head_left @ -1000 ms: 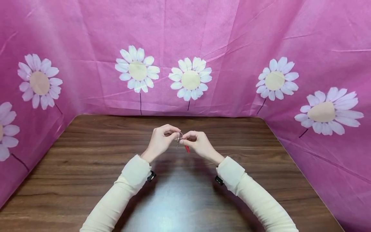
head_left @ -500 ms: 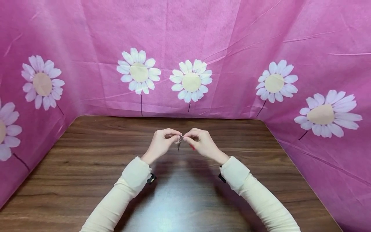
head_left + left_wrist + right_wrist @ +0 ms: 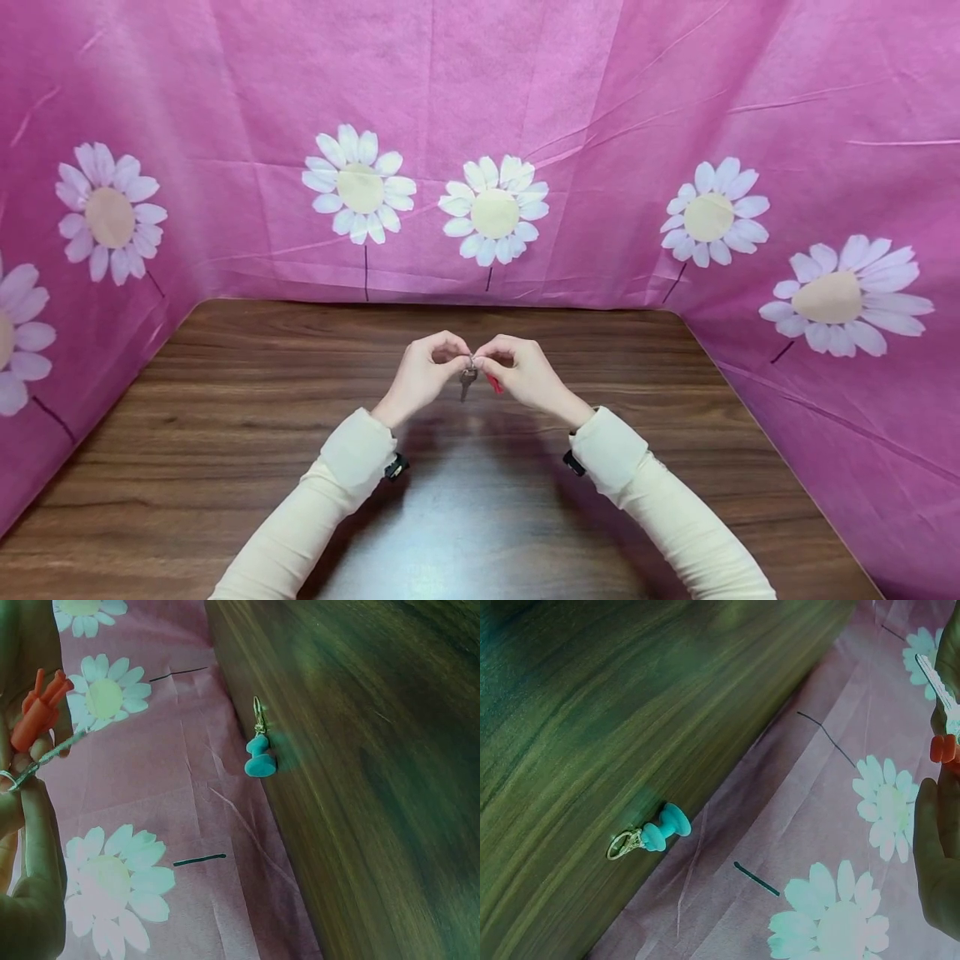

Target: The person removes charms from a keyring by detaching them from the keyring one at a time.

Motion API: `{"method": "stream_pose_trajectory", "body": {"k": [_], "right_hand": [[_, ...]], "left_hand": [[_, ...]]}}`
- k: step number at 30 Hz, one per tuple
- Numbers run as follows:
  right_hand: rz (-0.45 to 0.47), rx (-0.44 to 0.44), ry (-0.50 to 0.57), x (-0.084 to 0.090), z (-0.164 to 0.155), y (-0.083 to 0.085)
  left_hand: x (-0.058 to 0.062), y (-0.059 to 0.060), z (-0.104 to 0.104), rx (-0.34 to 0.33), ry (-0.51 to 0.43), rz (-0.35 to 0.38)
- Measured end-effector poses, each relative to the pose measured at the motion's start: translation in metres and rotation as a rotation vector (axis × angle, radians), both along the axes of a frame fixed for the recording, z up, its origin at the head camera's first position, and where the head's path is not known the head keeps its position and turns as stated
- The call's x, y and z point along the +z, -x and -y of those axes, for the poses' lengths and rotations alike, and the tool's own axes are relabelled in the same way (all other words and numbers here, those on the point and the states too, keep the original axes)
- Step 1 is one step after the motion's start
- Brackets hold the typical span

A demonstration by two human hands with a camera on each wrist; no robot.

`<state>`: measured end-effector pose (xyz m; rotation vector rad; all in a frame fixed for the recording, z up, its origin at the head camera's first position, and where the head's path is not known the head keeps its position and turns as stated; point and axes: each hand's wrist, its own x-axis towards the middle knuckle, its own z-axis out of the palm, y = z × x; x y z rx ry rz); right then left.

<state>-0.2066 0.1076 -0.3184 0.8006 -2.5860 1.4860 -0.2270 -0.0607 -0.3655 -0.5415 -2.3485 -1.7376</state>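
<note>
Above the far half of the table, both hands meet fingertip to fingertip at a small metal key ring (image 3: 472, 362). My left hand (image 3: 422, 371) pinches its left side between thumb and forefinger. The right hand (image 3: 527, 368) pinches the other side the same way. A silver key (image 3: 467, 383) hangs from the ring, pointing down. The red charm (image 3: 495, 384) dangles under the right fingers, partly hidden by them. In the left wrist view this red charm (image 3: 36, 720) looks like a small figure with prongs. The fingertips cover much of the ring.
A turquoise spool-shaped trinket (image 3: 261, 757) with a gold-coloured clasp ring lies on the wooden table (image 3: 247, 400) near its far edge. It is hidden behind the hands in the head view. A pink flowered curtain (image 3: 600, 108) encloses the back and sides.
The right hand has shifted slightly right, and its fingertips now meet the left hand's at the ring. The key has swung to show its flat side. The red charm is more covered.
</note>
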Motion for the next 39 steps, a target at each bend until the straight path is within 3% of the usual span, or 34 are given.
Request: {"method": "stream_pose_trajectory", "body": {"k": [5, 12, 22, 30, 34, 39], "right_hand": [[0.003, 0.007, -0.01, -0.008, 0.0, 0.008], [-0.014, 0.017, -0.03, -0.029, -0.006, 0.022], [-0.043, 0.009, -0.039, -0.03, -0.01, 0.023], [0.011, -0.03, -0.017, -0.023, -0.01, 0.019], [-0.002, -0.041, -0.019, -0.031, -0.013, 0.024], [-0.028, -0.063, 0.02, -0.032, -0.013, 0.024]], "left_hand": [[0.0, 0.0, 0.001, -0.012, 0.005, -0.011], [-0.001, 0.0, 0.0, -0.055, -0.002, 0.032], [-0.002, 0.0, -0.004, -0.132, -0.014, 0.084], [-0.004, 0.003, -0.005, -0.136, -0.133, 0.152], [-0.005, 0.004, -0.006, -0.098, -0.094, 0.095], [-0.006, 0.002, -0.007, 0.005, -0.06, -0.02]]}}
